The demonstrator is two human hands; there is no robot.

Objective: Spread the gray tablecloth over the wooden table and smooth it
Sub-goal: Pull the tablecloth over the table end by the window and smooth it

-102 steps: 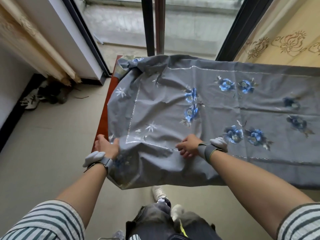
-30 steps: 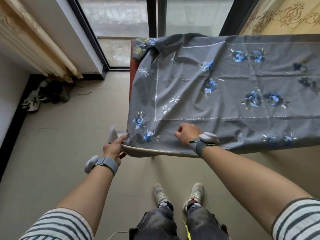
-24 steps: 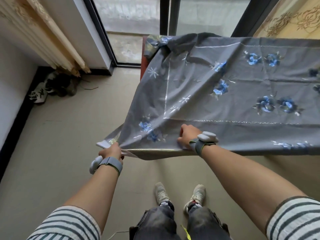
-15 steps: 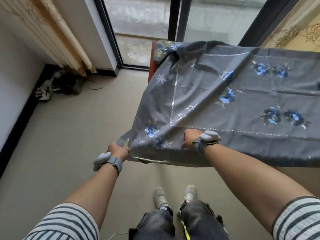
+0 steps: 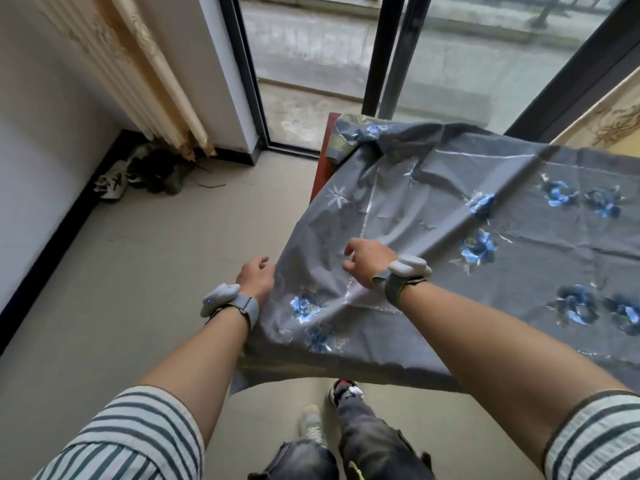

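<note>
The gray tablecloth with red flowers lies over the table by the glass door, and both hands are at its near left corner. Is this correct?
Not quite: the head view shows blue flowers, not red ones, on the tablecloth. The rest holds: it lies over the table by the glass door, and the left hand and right hand are at its near left corner.

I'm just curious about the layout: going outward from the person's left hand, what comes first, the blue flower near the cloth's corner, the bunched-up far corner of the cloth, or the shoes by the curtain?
From the left hand:
1. Blue flower, just right.
2. Shoes, far left by the wall.
3. Bunched corner, at the table's far end; close to call with the shoes.
</note>
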